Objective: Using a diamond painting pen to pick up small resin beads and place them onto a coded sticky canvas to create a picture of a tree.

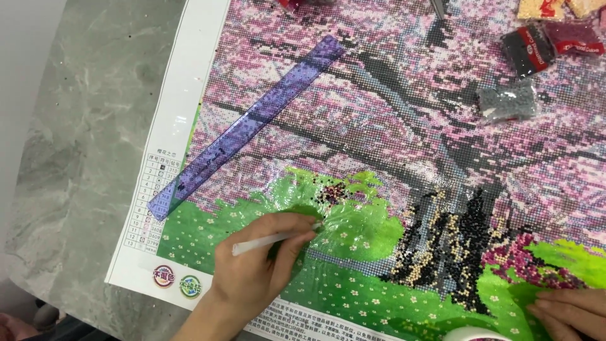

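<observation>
My left hand [252, 271] grips a thin white pen [271, 240] whose tip points right, touching the crinkled clear film [353, 215] over the green lower part of a bead-mosaic canvas [391, 113]. The canvas shows a dark tree with pink blossom. A small cluster of dark and pink beads [331, 191] lies just above the pen tip. My right hand [571, 312] rests flat on the canvas at the bottom right corner and holds nothing. Beside it is a white round rim [473, 333], cut off by the frame edge.
A clear purple ruler [252, 123] lies diagonally across the canvas's left side. Small bags of beads, dark [527, 49], red [574, 38] and grey [508, 101], sit at the top right. The canvas lies on a grey marbled tabletop [82, 145], with the colour chart [154, 202] on its white margin.
</observation>
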